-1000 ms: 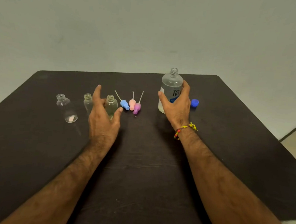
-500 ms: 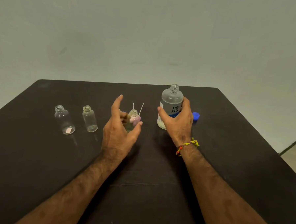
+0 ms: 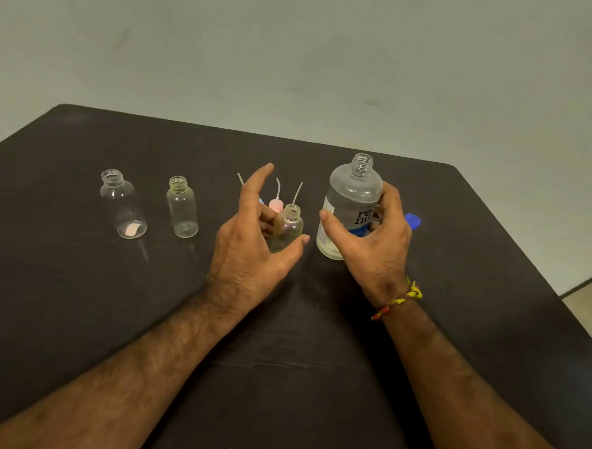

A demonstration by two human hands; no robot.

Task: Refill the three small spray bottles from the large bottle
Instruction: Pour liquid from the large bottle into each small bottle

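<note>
1. We held a small clear spray bottle [image 3: 287, 231] in our left hand [image 3: 248, 252] – thumb on its near side, middle fingers behind it, forefinger lifted free – just above or on the dark table [image 3: 77, 316]; we could not tell which.
2. Its neck was open and upright, and it appeared empty.
3. Our right hand [image 3: 372, 249] was wrapped around the lower body of the large bottle [image 3: 352, 200], thumb across the front by the white and blue label, fingers curled round the far side.
4. The large bottle stood upright with its cap off, a little clear liquid showing near its base, just to the right of the small bottle but not touching it.
5. Two more small spray bottles stood uncapped to the left, well apart from the hands – the far-left one [image 3: 122, 205] broader, the next one [image 3: 182, 206] slimmer.
6. Behind our left hand lay the spray tops with thin dip tubes; the pink spray top [image 3: 275, 204] showed clearly, the others were mostly hidden.
7. A blue cap [image 3: 413, 220] lay on the table just behind our right hand.
8. A yellow and red thread bracelet [image 3: 398, 300] circled the right wrist.
</note>
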